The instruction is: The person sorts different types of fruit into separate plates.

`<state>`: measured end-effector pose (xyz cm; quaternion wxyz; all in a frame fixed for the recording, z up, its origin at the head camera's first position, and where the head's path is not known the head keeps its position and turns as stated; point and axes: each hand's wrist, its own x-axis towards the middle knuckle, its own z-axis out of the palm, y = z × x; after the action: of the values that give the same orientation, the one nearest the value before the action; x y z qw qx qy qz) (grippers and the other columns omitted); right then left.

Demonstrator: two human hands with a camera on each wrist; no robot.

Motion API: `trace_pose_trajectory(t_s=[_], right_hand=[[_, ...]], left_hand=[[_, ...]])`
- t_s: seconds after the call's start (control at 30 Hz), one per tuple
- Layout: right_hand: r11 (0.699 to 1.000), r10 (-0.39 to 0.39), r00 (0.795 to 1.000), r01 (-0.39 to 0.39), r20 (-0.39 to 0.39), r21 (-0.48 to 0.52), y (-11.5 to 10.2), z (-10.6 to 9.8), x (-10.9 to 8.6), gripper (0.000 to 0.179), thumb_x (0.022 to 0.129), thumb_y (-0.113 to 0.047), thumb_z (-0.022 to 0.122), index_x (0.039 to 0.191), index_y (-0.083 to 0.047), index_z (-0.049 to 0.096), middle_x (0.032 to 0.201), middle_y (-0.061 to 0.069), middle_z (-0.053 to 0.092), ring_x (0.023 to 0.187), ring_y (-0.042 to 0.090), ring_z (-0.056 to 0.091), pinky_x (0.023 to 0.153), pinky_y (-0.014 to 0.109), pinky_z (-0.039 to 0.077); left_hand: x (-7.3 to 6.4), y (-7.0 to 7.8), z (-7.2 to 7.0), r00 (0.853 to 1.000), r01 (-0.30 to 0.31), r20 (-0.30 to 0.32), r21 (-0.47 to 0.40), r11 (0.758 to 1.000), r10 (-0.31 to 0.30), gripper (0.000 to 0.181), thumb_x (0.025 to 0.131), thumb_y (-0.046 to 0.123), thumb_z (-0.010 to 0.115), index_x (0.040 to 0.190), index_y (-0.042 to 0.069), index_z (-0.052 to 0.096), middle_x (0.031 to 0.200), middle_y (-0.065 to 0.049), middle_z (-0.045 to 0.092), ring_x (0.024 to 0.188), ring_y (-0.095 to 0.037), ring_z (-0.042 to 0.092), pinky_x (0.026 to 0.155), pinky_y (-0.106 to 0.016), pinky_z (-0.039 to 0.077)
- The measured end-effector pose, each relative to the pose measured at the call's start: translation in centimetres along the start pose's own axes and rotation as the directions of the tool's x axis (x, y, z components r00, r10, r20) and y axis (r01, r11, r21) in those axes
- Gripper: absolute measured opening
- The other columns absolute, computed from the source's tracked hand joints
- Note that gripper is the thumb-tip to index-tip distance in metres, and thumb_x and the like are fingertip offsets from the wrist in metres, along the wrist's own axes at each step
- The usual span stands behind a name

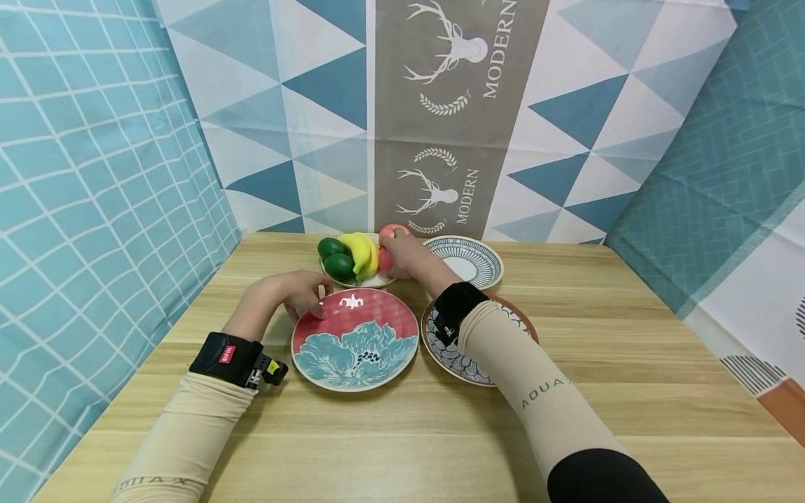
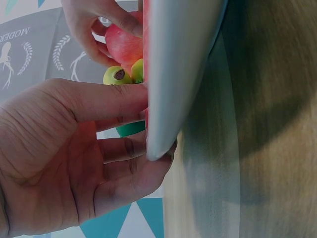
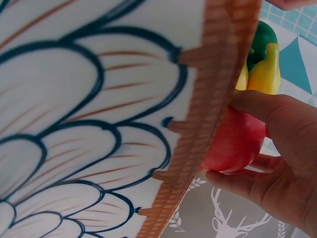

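My left hand (image 1: 302,293) pinches the left back rim of a red plate (image 1: 358,307) with a large blue flower. In the left wrist view the thumb is on the plate's face and fingers lie at its underside. Farther back, my right hand (image 1: 405,255) grips a red apple (image 3: 237,139) at the right side of a white fruit plate (image 1: 371,282). Yellow bananas (image 1: 360,253) and green, smooth oval fruits (image 1: 339,267) lie on that plate, beside the apple. Another reddish fruit (image 1: 385,260) shows by the right hand.
Under my right forearm lies a brown-rimmed plate (image 1: 462,363) with a petal pattern, right beside the red plate. A blue-and-white patterned plate (image 1: 484,262) stands at the back right. Patterned cloth walls (image 1: 327,105) close off the wooden table (image 1: 390,447) at the back and sides.
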<state>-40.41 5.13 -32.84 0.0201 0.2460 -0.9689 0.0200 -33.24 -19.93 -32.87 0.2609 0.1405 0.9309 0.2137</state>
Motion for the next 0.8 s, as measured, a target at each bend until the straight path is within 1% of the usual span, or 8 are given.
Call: trace_pose_trajectory(t_s=[0.27,0.5,0.8], right_hand=[[1.000,-0.019,1.000,0.019,-0.012,-0.004,0.01,-0.08,-0.12,0.061,0.090,-0.026,0.082,0.145,-0.012,0.059,0.148,0.024,0.046,0.127,0.034,0.054,0.108,0.043,0.049],[0.999,-0.031,0.999,0.032,-0.009,0.031,0.08,-0.12,-0.51,0.069,0.087,-0.030,0.088,0.147,-0.012,0.058,0.150,0.025,0.046,0.131,0.036,0.054,0.112,0.044,0.047],[0.997,-0.062,0.998,0.063,-0.033,0.052,0.38,-0.39,-0.99,0.067,0.089,-0.030,0.085,0.148,-0.011,0.058,0.150,0.025,0.045,0.128,0.035,0.055,0.109,0.044,0.049]], left_hand=[[0.17,-0.07,0.07,1.000,0.009,-0.001,-0.022,1.000,-0.009,0.033,0.096,0.011,0.077,0.124,0.008,0.059,0.110,-0.017,0.061,0.093,-0.027,0.065,0.071,-0.038,0.065],[0.20,-0.11,0.32,1.000,0.004,0.003,-0.030,1.000,-0.004,0.033,0.096,0.011,0.077,0.124,0.008,0.059,0.109,-0.017,0.060,0.093,-0.027,0.066,0.070,-0.038,0.065],[0.06,-0.12,0.33,1.000,-0.001,-0.006,-0.029,1.000,0.001,0.034,0.096,0.011,0.078,0.124,0.008,0.059,0.109,-0.016,0.060,0.092,-0.027,0.066,0.070,-0.038,0.065]])
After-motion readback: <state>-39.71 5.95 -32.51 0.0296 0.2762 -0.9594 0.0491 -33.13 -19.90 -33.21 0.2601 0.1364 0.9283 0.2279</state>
